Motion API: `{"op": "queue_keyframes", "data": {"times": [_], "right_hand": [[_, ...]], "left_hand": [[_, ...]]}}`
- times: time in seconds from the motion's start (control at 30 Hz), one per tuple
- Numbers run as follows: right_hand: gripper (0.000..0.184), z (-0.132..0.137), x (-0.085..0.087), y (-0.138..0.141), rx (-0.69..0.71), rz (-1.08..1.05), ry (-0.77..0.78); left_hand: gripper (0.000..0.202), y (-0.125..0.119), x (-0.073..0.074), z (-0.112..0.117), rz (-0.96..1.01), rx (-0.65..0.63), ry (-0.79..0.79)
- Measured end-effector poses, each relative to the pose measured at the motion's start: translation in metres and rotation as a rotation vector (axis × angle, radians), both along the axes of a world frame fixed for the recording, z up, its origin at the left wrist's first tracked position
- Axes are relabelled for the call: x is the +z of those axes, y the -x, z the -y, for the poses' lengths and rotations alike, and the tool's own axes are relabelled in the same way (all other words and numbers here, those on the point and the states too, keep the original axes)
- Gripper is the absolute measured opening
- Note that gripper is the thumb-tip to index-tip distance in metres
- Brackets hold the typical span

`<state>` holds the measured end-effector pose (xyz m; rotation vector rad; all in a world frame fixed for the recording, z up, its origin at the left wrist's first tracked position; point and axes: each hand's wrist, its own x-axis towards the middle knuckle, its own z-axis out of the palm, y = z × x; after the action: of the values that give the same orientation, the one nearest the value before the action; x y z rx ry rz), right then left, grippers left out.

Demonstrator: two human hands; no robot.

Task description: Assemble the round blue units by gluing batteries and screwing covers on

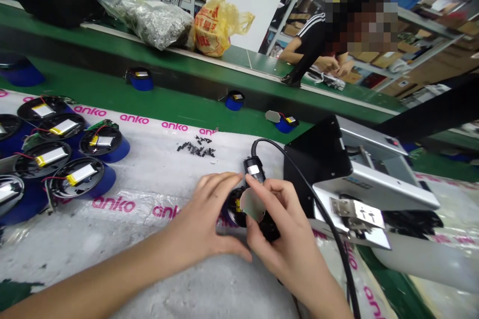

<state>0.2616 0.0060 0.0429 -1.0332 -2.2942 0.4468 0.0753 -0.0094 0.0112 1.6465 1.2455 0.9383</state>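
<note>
My right hand (286, 229) pinches a round greyish disc (251, 204) between thumb and fingers, tilted over a small dark housing (232, 209). Some yellow shows inside that housing; the hands and disc hide much of it. My left hand (209, 214) curves around the housing's left side, its thumb and fingers spread apart. Whether its fingertips touch the housing I cannot tell. Just beyond the hands lies a black cylindrical tool (254, 168) with a white label and a black cable (299, 159).
Blue housings (107, 179) with battery packs crowd the left. Small black pieces (196, 148) lie on the white wrap (149, 144). A silver-and-black machine (370, 169) stands to the right. More blue housings (235, 100) sit on the green surface behind. A person (310, 42) works across the bench.
</note>
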Motion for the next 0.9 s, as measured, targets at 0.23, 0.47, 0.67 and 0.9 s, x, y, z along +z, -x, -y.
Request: {"op": "queue_keyframes", "data": {"times": [0.23,0.47,0.67,0.9], "right_hand": [[0.044,0.001,0.003,-0.005,-0.017,-0.146,0.225],[0.048,0.006,0.002,-0.017,0.038,-0.182,0.432],[0.051,0.012,0.001,-0.019,-0.016,-0.063,0.365],[0.045,0.014,0.002,-0.017,0.063,-0.040,0.273]], "left_hand": [[0.068,-0.005,-0.002,-0.010,-0.070,-0.025,-0.009],[0.060,0.010,0.004,-0.009,0.206,-0.140,0.340],[0.053,0.015,0.008,-0.006,0.574,-0.200,0.661],[0.042,0.011,0.003,-0.010,0.641,-0.119,0.717]]}}
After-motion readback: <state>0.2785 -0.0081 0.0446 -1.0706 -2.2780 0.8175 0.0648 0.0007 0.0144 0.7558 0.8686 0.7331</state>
